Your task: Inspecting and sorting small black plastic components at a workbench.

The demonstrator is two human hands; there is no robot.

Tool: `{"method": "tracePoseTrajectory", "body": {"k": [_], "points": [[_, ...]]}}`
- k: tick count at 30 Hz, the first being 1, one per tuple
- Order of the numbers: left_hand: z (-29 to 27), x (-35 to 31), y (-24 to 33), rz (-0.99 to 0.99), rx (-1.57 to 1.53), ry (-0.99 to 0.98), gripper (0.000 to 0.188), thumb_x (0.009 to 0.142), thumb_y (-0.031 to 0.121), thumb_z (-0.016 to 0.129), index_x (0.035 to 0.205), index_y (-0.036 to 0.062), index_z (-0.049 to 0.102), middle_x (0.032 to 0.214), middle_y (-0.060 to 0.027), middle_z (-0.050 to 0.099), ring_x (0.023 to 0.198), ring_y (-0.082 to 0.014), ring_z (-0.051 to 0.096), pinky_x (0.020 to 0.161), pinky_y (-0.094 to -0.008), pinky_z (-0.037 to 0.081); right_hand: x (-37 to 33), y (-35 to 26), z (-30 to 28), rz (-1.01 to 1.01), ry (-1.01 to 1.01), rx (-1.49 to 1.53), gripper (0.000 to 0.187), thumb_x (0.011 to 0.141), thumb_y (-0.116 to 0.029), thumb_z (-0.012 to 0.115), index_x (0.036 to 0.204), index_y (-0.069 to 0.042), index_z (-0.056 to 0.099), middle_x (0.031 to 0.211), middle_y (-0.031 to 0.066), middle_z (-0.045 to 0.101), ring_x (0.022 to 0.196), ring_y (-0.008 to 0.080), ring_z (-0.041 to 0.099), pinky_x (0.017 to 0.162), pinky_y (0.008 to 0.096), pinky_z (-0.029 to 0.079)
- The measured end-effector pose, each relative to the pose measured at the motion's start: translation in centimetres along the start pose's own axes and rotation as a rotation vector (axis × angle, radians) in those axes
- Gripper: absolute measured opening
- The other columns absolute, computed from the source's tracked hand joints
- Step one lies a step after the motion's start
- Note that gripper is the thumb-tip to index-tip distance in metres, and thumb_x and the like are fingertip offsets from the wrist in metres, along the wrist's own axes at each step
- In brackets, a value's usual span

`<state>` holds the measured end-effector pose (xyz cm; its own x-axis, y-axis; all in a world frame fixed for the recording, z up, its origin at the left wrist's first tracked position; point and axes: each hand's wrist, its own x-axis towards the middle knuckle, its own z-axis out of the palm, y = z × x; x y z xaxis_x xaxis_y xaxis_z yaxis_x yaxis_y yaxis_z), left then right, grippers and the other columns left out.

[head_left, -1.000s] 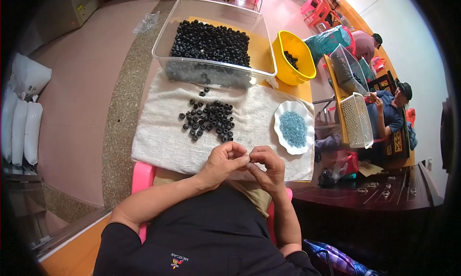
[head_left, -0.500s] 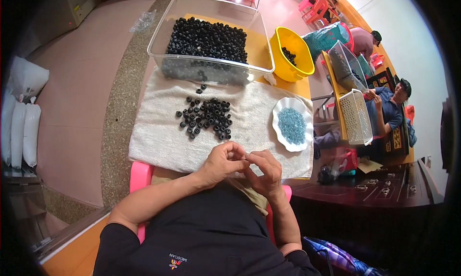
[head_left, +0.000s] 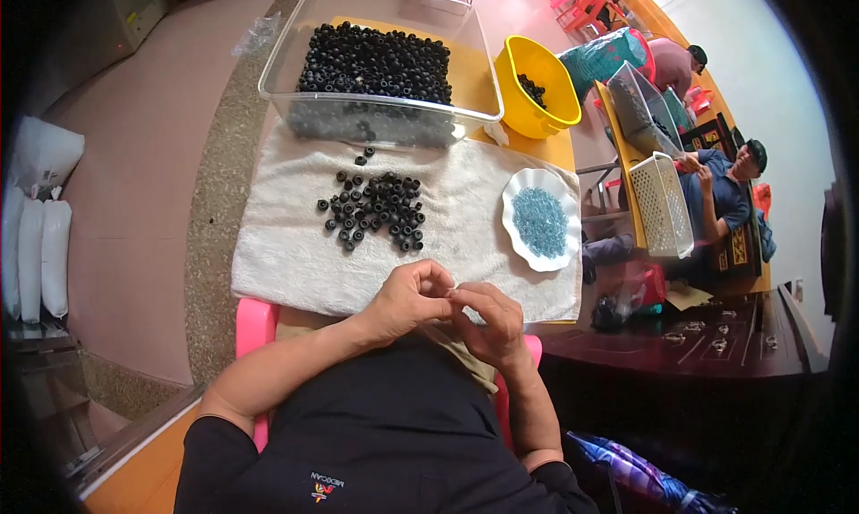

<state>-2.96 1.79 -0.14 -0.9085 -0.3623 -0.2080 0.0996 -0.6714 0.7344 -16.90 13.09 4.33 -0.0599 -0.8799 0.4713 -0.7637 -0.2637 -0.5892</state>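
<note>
My left hand (head_left: 407,299) and right hand (head_left: 488,322) met fingertip to fingertip, pinched on something too small to identify. Beyond lay loose black rings (head_left: 376,212) on the towel (head_left: 286,263), blue-bead dish (head_left: 540,219), then the clear ring-filled tub (head_left: 376,62). Apparently mid-assembly; fine alignment follows.

Both bare arms bend in from below. The left hand (head_left: 407,301) and the right hand (head_left: 488,322) meet, curled, with fingertips (head_left: 452,296) pinched together and touching; what sits between the fingertips is too small to see
</note>
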Motion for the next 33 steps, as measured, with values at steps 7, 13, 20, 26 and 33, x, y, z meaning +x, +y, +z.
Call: {"method": "tracePoseTrajectory", "body": {"k": [7,13,20,26,33], "points": [[0.2,-0.1,0.3,-0.038,-0.061,0.018,0.02,0.085,0.001,0.069,0.101,0.0029,0.056,0.09,-0.0048,0.065,0.08,-0.011,0.064,0.071,-0.0251,0.056,-0.6,0.5,0.4,0.019,0.011,-0.017,0.032,0.077,0.001,0.073,0.106,-0.007,0.062,0.096,0.0108,0.065,0.082,0.0282,0.066,0.069,0.0346,0.053],[-0.1,-0.1,0.3,-0.019,-0.067,0.01,0.017,0.087,0.003,0.069,0.1,0.0034,0.057,0.091,-0.0043,0.065,0.08,-0.0096,0.064,0.07,-0.0238,0.055,-0.5,0.4,0.5,0.011,0.034,-0.015,0.035,0.075,0.001,0.075,0.106,-0.006,0.062,0.094,0.0107,0.065,0.081,0.0285,0.065,0.067,0.0346,0.053],[-0.5,0.2,-0.4,0.07,-0.041,0.032,0.012,0.09,0.005,0.067,0.097,0.0027,0.058,0.089,-0.0047,0.064,0.079,-0.0102,0.064,0.07,-0.0245,0.055,0.0,0.6,1.0,0.033,0.073,-0.084,0.032,0.074,0.002,0.075,0.103,-0.005,0.062,0.094,0.0117,0.064,0.079,0.0275,0.064,0.068,0.0347,0.052],[-0.2,0.3,-0.1,0.028,-0.114,0.131,0.012,0.091,0.006,0.066,0.095,0.002,0.057,0.09,-0.0057,0.062,0.079,-0.0129,0.065,0.075,-0.0272,0.057,1.7,3.5,-0.7,0.101,0.087,-0.046,0.028,0.073,0.006,0.07,0.099,-0.002,0.064,0.091,0.0145,0.065,0.08,0.0267,0.065,0.069,0.0339,0.051],[-0.3,0.2,-0.2,0.018,-0.1,0.126,0.014,0.09,0.007,0.068,0.094,0.0023,0.057,0.089,-0.0054,0.062,0.077,-0.0125,0.064,0.073,-0.0271,0.058,3.8,4.2,-0.4,0.079,-0.171,-0.387,0.024,0.075,0.001,0.068,0.098,-0.005,0.066,0.098,0.0096,0.066,0.088,0.0285,0.062,0.074,0.0365,0.052]]}}
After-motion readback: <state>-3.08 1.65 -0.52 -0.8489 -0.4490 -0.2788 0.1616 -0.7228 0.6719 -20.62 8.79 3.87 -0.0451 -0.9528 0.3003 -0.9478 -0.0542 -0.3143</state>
